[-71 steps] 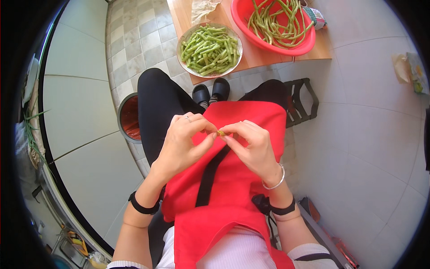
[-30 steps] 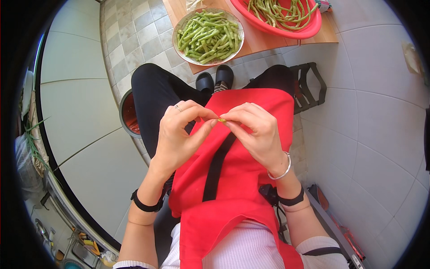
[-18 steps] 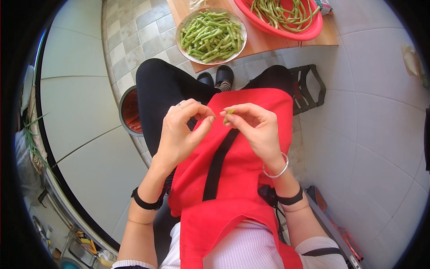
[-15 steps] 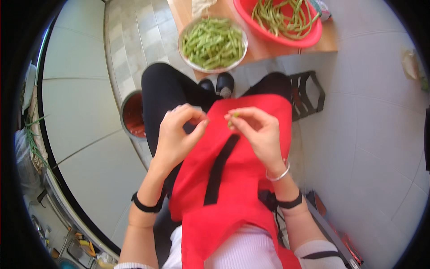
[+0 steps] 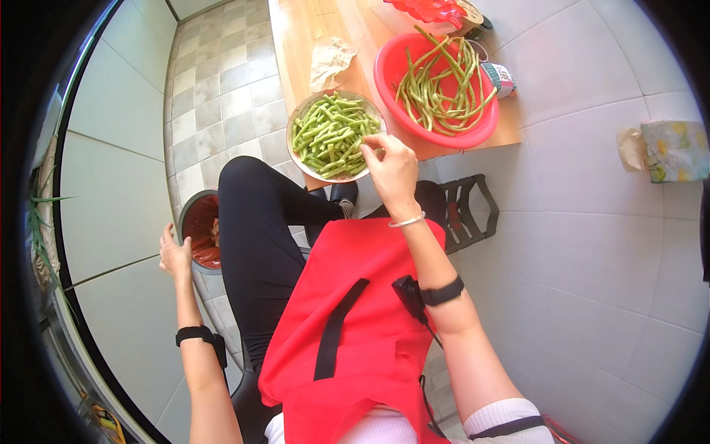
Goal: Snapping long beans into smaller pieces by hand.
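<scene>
Cut green bean pieces (image 5: 333, 137) fill a round white bowl (image 5: 292, 152) on the near edge of the table. My right hand (image 5: 394, 170) is over the bowl's right side, thumb and forefinger brought together by the beans; whatever is between the fingertips is too small to make out. Down to the left, my left hand (image 5: 175, 253) hangs beside a round bin (image 5: 194, 211) with a red liner, its fingers apart and nothing seen in them. Long whole green beans (image 5: 444, 92) lie in a red plastic basin (image 5: 484, 137) to the right of the bowl.
Crumpled paper (image 5: 331, 61) lies on the wooden table (image 5: 296, 22) behind the bowl. A dark slatted stool (image 5: 470, 214) stands under the table's right part. Pale cabinet doors (image 5: 111, 200) rise on the left; a tissue pack (image 5: 674, 152) is on the right-hand wall.
My hands were together over the red apron, a small green bean piece in the right. Now the right has reached forward to the bowl and the left has swung out to the bin.
</scene>
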{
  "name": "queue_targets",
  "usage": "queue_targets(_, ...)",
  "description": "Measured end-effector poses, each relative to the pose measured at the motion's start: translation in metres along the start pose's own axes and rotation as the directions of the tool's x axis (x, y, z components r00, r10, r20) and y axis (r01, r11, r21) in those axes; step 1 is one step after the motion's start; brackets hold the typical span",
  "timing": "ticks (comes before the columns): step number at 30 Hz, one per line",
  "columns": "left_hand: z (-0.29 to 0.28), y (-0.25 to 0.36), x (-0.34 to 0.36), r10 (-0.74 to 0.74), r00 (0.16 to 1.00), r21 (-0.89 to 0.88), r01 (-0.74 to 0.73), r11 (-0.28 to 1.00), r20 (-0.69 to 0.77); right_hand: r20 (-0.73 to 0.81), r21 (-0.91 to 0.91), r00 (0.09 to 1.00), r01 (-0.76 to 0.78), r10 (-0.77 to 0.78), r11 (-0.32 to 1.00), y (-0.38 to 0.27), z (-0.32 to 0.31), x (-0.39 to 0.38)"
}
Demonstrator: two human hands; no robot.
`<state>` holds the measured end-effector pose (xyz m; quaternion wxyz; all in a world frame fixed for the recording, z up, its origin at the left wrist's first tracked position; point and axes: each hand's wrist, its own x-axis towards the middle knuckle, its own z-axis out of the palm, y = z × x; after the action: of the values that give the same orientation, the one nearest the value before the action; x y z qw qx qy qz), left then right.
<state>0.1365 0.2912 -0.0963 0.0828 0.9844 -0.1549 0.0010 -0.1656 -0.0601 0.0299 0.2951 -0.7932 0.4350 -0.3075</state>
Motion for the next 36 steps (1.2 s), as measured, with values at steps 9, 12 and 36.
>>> queue_targets(9,0.009,-0.031,0.005,-0.166,0.982,0.074,0.159,0.984,0.095,0.174,-0.211,0.956,0.272,-0.238,0.939,0.009,0.001,0.065)
queue_targets(12,0.003,-0.018,0.004,-0.156,0.981,0.014,0.155,0.988,0.113,0.358,-0.329,0.874,0.448,-0.329,0.831,0.007,0.012,0.091)
queue_targets(36,-0.06,0.091,-0.028,0.28,0.96,-0.682,-0.221,0.697,-0.025,0.394,0.016,0.907,0.158,-0.152,0.987,-0.015,-0.005,0.081)
